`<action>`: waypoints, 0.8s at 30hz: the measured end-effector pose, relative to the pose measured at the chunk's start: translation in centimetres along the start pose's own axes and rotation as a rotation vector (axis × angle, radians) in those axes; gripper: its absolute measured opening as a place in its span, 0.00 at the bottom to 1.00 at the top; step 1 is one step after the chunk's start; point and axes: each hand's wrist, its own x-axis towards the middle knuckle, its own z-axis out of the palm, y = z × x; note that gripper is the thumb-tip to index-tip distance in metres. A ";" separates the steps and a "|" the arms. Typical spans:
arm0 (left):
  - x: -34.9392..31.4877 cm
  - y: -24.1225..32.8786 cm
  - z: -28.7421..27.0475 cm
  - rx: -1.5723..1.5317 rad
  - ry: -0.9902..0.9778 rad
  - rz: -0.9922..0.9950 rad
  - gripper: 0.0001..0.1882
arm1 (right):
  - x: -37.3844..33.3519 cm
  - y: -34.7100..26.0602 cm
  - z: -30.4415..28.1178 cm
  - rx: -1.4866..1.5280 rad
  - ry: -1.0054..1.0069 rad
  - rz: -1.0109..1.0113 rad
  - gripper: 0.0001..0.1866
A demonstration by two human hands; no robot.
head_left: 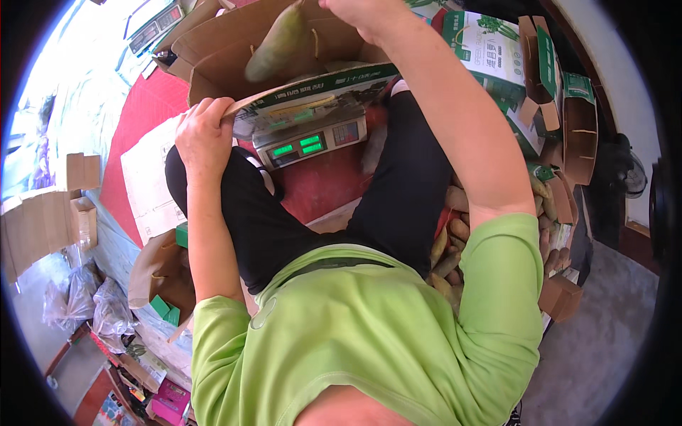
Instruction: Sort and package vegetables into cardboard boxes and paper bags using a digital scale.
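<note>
My left hand (204, 135) is closed on the near left corner of an open brown cardboard box (213, 60) with a green printed side. The box stands on a silver digital scale (310, 144) with lit green displays. A large pale green radish (275, 46) hangs tilted over the box opening, its upper tip cut off by the picture's top edge. Beside that tip is my right hand (366, 18), fingers bent and partly out of view; it appears to hold the radish by its end. Something pale lies inside the box, mostly hidden.
Stacked green and white cartons (486, 53) stand at the far right. Loose root vegetables (455, 241) lie beside my right thigh. An open carton (163, 273) sits at my left, near clear plastic bags (89, 298). Another scale (156, 28) stands far left. A fan (632, 167) is at the right.
</note>
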 end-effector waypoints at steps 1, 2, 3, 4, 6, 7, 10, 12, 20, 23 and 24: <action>0.1 0.1 0.2 -0.006 -0.004 0.005 0.06 | -0.4 1.3 0.0 -0.073 -0.045 -0.029 0.07; 0.1 0.1 0.4 -0.018 -0.013 0.012 0.06 | -1.0 2.5 -0.6 -0.080 -0.036 -0.017 0.07; 0.1 0.1 0.6 -0.009 -0.008 0.012 0.06 | -1.7 3.4 -1.6 -0.099 0.010 0.009 0.07; 0.1 0.1 0.6 -0.003 -0.001 0.014 0.06 | -2.7 3.8 -2.9 -0.122 0.058 0.036 0.07; 0.0 -0.2 0.7 0.010 -0.001 0.000 0.06 | -5.7 2.0 -6.0 -0.017 0.038 0.263 0.07; 0.1 0.0 0.5 0.014 -0.009 -0.004 0.07 | -7.3 2.1 -7.4 0.002 0.116 0.345 0.07; -0.3 -0.5 1.1 -0.059 -0.001 -0.027 0.08 | -12.9 4.7 -11.9 0.014 0.289 0.330 0.06; -0.3 -0.5 1.0 -0.046 0.016 -0.010 0.07 | -18.0 7.0 -15.1 -0.074 0.333 0.474 0.10; -0.4 -0.7 1.4 -0.031 -0.016 -0.053 0.07 | -43.2 17.7 -18.7 -0.269 0.615 1.068 0.06; -0.2 -0.9 2.2 -0.056 -0.022 -0.063 0.09 | -53.9 22.1 -18.4 -0.400 0.635 1.185 0.09; -0.4 -1.5 2.1 -0.034 -0.027 -0.089 0.10 | -55.3 21.7 -16.9 -0.343 0.661 1.238 0.10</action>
